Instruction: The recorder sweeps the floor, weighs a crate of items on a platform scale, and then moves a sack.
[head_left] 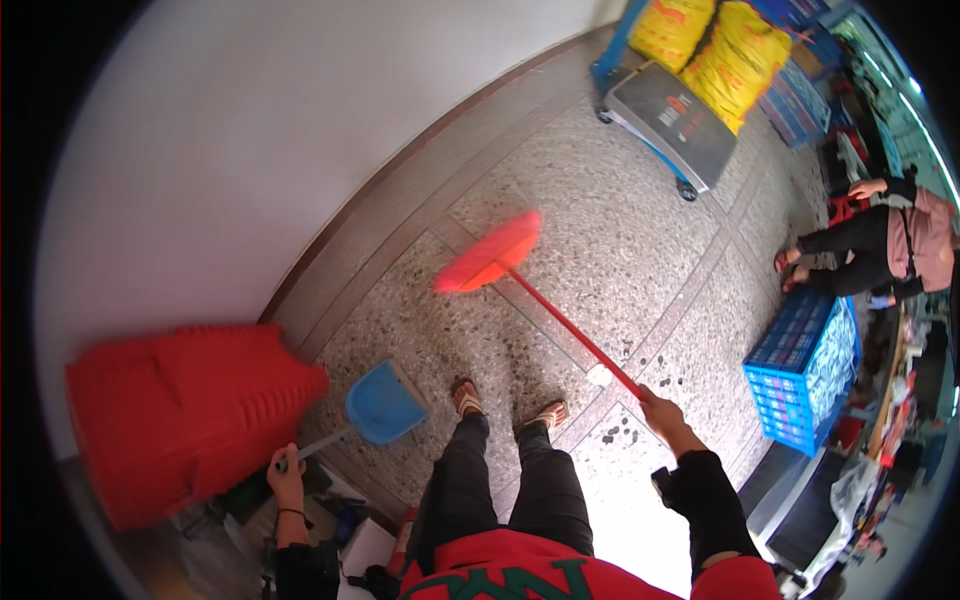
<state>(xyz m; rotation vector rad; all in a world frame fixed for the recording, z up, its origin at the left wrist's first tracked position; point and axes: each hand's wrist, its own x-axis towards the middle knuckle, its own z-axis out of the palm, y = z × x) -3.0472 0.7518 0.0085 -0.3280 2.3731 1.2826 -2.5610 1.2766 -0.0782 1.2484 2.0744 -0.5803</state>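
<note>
My right hand point(662, 414) is closed round the red handle of a broom point(505, 250), whose wide red head is smeared by motion over the speckled floor ahead of my feet. In my left hand point(287, 478) is the grey handle of a dustpan point(385, 405). The dustpan's blue scoop lies low at the left, close to my sandalled feet. Several dark round scraps point(620, 433) and a whitish bit point(599, 375) dot the floor beside the broom handle.
A big red plastic piece point(190, 415) stands against the white wall at left. Ahead right is a wheeled platform scale point(672, 120) with yellow sacks point(740, 60). A blue crate point(800, 375) full of small pale pieces stands at right, near a seated person point(900, 235).
</note>
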